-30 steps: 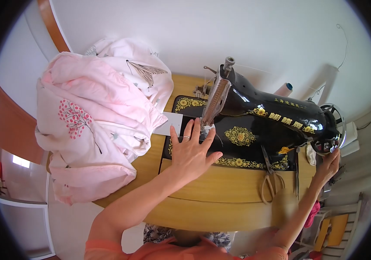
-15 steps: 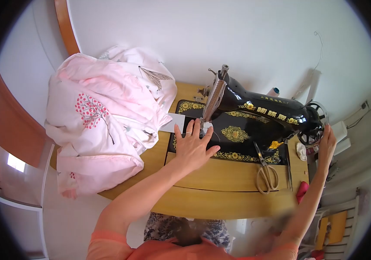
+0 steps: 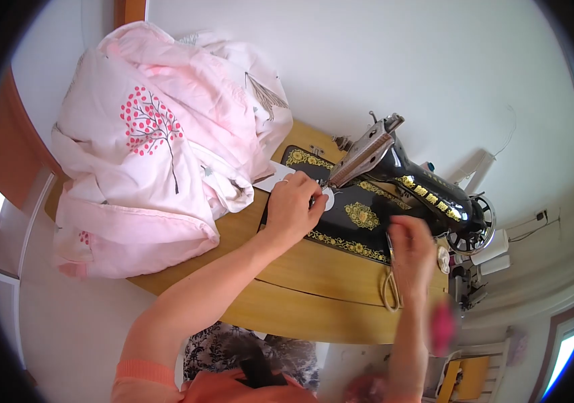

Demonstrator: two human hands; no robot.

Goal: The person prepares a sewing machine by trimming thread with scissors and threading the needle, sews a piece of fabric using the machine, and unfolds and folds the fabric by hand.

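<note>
Pink and white cloth (image 3: 156, 158) printed with a dotted tree lies heaped on the left part of a wooden table (image 3: 287, 279), beside a black sewing machine (image 3: 428, 191) trimmed in gold flowers, in the head camera's view. The person's left hand (image 3: 294, 209), a ring on one finger, bends its fingers and thumb at the needle end of the machine, just beside a small round white patch (image 3: 328, 199) on the dark bed (image 3: 361, 218); whether it grips anything cannot be told. A flat white piece (image 3: 275, 176) shows between that hand and the cloth. The right hand (image 3: 412, 247), blurred, hovers near the front edge of the bed with its fingers bent, partly hiding scissors (image 3: 389, 290) whose looped handles point toward the person; whether it is closed on anything cannot be told. Well apart from the left hand, the handwheel (image 3: 473, 225) stands at the machine's right end, touched by neither hand. A thread spool (image 3: 429, 166) shows behind the arm of the machine, and an orange sleeve (image 3: 149, 381) crosses the foreground.
</note>
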